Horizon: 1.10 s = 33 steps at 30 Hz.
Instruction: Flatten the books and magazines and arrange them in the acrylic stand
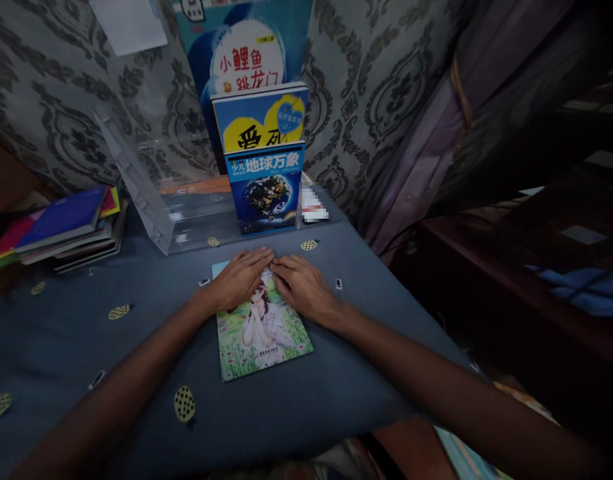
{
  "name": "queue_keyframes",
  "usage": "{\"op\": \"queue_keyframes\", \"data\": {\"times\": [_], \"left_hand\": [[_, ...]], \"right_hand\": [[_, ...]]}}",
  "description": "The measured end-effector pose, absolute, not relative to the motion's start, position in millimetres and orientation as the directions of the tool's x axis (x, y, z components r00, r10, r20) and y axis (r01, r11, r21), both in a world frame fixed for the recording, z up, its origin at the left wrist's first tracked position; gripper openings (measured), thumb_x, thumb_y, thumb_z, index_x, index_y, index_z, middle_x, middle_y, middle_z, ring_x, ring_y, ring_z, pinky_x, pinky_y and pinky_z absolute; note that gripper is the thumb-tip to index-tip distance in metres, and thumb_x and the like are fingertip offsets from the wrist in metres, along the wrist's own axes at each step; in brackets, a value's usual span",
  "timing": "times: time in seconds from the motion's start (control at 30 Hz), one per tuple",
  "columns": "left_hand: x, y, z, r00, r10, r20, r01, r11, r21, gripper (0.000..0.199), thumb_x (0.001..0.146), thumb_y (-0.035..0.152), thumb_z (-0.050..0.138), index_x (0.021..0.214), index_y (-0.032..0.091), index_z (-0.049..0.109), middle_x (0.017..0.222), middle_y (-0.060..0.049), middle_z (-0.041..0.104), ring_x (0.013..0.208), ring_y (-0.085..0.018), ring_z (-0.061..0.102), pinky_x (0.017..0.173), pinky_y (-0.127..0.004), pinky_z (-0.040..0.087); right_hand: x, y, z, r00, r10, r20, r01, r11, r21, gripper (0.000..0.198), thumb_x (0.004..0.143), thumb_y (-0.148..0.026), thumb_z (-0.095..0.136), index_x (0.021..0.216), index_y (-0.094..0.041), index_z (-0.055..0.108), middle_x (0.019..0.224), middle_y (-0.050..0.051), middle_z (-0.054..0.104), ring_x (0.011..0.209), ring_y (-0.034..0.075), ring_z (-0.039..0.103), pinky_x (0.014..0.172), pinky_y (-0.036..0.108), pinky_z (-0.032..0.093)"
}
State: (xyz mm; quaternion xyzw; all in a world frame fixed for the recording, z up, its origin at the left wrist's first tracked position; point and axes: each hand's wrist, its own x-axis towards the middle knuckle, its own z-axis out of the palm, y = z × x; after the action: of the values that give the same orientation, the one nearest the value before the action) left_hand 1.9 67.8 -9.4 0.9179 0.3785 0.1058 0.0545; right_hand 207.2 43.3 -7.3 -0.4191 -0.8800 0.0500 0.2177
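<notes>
A thin book [266,333] with an illustrated green cover, showing a figure among flowers, lies flat on the dark blue-grey tablecloth [151,353]. My left hand [241,279] rests palm down on its upper left part, fingers stretched toward the top edge. On the upper right part lies my right hand [306,283], also flat, its fingertips meeting those of the left. Both hands cover the top of the cover, so the title is hidden. Neither hand grips anything.
Behind the hands, a clear plastic rack [136,180] holds upright books, with a blue earth book [269,193] in front. At the left sits a stack of books [71,227]. Patterned curtain [371,87] hangs behind. The table's right edge drops toward dark furniture [466,287].
</notes>
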Motion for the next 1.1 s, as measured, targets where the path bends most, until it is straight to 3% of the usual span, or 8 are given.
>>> {"op": "queue_keyframes", "data": {"times": [0.17, 0.7, 1.1], "left_hand": [[1, 64, -10, 0.696, 0.684, 0.220, 0.652, -0.730, 0.206, 0.050, 0.095, 0.015, 0.040, 0.144, 0.016, 0.052, 0.152, -0.012, 0.052, 0.145, -0.021, 0.044, 0.119, -0.046, 0.035], [-3, 56, -5, 0.734, 0.638, 0.231, 0.586, -0.768, 0.259, 0.047, 0.097, 0.019, 0.040, 0.141, 0.014, 0.055, 0.149, -0.012, 0.055, 0.142, -0.021, 0.047, 0.121, -0.043, 0.035], [-4, 47, -3, 0.782, 0.564, 0.266, 0.513, -0.824, 0.239, 0.044, 0.099, 0.021, 0.041, 0.139, 0.021, 0.059, 0.145, -0.007, 0.059, 0.139, -0.022, 0.051, 0.118, -0.048, 0.040]], "right_hand": [[212, 44, -5, -0.590, 0.733, 0.339, 0.669, 0.679, -0.302, 0.023, 0.098, -0.017, 0.051, 0.104, -0.016, 0.074, 0.102, 0.011, 0.073, 0.095, 0.024, 0.063, 0.089, 0.038, 0.049], [217, 40, 3, -0.594, 0.739, 0.317, 0.654, 0.674, -0.344, 0.022, 0.098, -0.019, 0.053, 0.093, -0.015, 0.075, 0.092, 0.010, 0.075, 0.089, 0.022, 0.065, 0.080, 0.032, 0.047], [228, 22, -7, -0.616, 0.652, 0.441, 0.563, 0.757, -0.332, 0.019, 0.098, -0.017, 0.055, 0.092, -0.016, 0.073, 0.090, 0.007, 0.075, 0.086, 0.021, 0.066, 0.080, 0.032, 0.050]]}}
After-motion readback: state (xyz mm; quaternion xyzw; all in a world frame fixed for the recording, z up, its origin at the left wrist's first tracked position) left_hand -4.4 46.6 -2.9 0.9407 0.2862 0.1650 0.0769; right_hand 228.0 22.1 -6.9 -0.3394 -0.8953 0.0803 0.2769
